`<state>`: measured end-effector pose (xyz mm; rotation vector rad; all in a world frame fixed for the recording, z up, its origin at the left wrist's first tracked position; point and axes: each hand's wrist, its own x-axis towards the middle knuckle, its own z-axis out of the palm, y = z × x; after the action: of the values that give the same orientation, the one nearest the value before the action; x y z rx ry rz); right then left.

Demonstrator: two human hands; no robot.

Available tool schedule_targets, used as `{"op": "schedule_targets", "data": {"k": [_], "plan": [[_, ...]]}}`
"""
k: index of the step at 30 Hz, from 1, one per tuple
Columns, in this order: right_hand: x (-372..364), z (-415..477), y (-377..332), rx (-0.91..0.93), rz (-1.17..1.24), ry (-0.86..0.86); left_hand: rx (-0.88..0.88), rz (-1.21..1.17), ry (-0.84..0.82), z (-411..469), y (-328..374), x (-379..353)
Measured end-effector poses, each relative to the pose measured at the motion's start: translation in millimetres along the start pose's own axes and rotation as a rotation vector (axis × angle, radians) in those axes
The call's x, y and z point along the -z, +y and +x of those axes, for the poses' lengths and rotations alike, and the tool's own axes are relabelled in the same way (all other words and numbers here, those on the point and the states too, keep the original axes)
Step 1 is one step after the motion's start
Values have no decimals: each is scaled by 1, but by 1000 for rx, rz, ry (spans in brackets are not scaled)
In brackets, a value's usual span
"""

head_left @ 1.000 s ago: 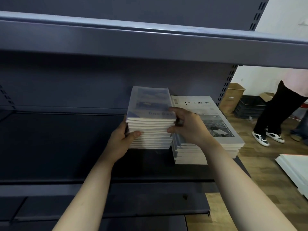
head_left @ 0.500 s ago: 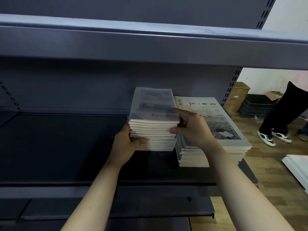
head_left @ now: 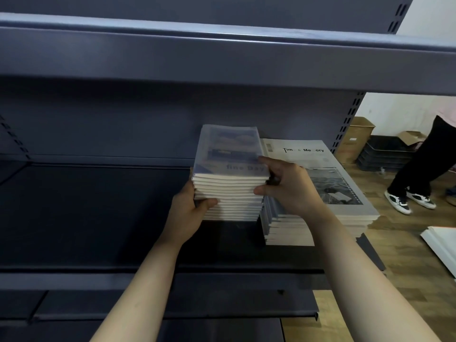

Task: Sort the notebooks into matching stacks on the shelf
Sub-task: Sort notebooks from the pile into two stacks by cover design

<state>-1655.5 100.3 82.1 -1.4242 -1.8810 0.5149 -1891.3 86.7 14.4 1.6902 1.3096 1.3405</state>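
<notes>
**A:** In the head view, where do the notebooks sit?

**B:** Both piles are on the dark shelf (head_left: 98,218), towards its right end. The fine Day stack (head_left: 229,193) stands just left of the wider Time & Memory stack (head_left: 320,169). They're close beside each other, and whether they touch I can't tell.

**A:** And the hands?

**B:** Both hold the fine Day stack. The left hand (head_left: 190,211) grips its left side low down, thumb curled across the front page edges. The right hand (head_left: 288,188) pinches the right front corner higher up, one finger on the top cover and the thumb on the page edges.

**A:** So the step is squaring the pile?

**B:** That's my reading, or seating it beside its neighbour. The front edges step slightly out of line, so I'd press evenly from both sides and tap the front flush.

**A:** Anything to watch?

**B:** The top cover looks glossy, so upper copies could slide if only the corner gets pushed. Support the lower half as well. The upper shelf (head_left: 222,53) hangs close overhead, so slide the pile, don't lift it. Mind the neighbouring stack too, which reaches the shelf's right end.
</notes>
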Motion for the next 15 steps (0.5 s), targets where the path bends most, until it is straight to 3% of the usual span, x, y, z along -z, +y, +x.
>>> {"op": "schedule_targets", "data": {"k": [6, 11, 15], "plan": [[2, -4, -4, 24, -75, -16, 56, -32, -93, -3, 9, -2], [9, -14, -4, 15, -44, -67, 138, 75, -202, -1, 18, 16], [16, -24, -3, -68, -56, -14, 177, 55, -217, -3, 16, 22]]}}
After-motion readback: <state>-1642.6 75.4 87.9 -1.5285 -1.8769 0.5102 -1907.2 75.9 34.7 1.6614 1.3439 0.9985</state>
